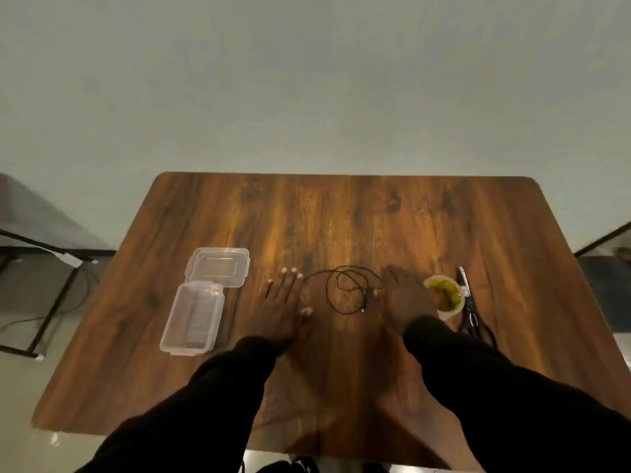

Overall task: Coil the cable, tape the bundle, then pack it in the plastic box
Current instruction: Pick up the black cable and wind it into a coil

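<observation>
A thin black cable point(345, 289) lies in loose loops on the wooden table point(341, 216), between my two hands. My left hand point(284, 305) rests flat on the table just left of the cable, fingers spread, holding nothing. My right hand point(408, 295) lies flat just right of the cable, also empty. A clear plastic box point(193, 317) stands open at the left, its clear lid point(218, 267) lying behind it. A roll of yellowish tape point(445, 295) sits right of my right hand, partly hidden by my wrist.
Black-handled scissors point(473, 317) and a pen point(463, 279) lie right of the tape. Black metal frames stand beside the table at the left point(51, 302) and far right point(604, 244). Pale floor surrounds the table.
</observation>
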